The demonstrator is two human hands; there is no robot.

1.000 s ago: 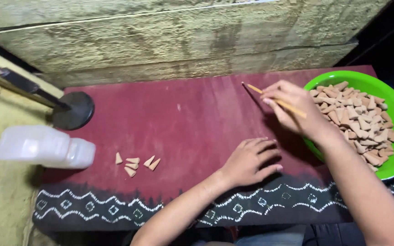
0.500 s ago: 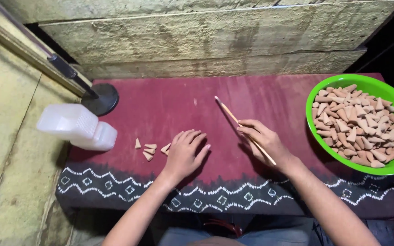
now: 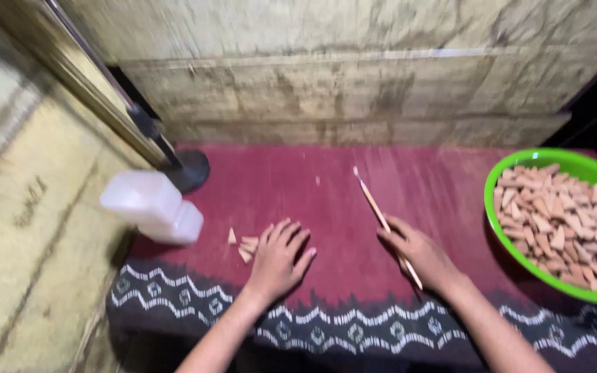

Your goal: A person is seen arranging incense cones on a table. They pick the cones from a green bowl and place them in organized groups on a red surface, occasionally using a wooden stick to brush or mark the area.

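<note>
Left hand (image 3: pixel 279 261) lies palm-down on the dark red cloth (image 3: pixel 326 207), fingers spread, holding nothing. Its fingertips sit just beside a small cluster of tan cone pieces (image 3: pixel 243 245) lying loose on the cloth, to the hand's left; touching or not, cannot tell.

Right hand (image 3: pixel 419 254) rests on the cloth right of centre, fingers curled and pinched around a thin wooden stick (image 3: pixel 383 222). Stick runs diagonally: pale tip points up-left, away from the person, lower end pokes out under the hand.

Green round bowl (image 3: pixel 499 173) at far right edge, heaped with the same tan cone pieces (image 3: pixel 554 224), apart from the right hand.

White translucent plastic bottle (image 3: pixel 150 206) lies on its side at the cloth's left end, near the loose cones. No label readable. Behind it, a dark round base (image 3: pixel 189 171) with a pole (image 3: pixel 105 97) slanting up-left.

Cloth's near edge has a black band with white zigzag pattern (image 3: pixel 354 328). Worn stone wall (image 3: pixel 354 83) behind.
</note>
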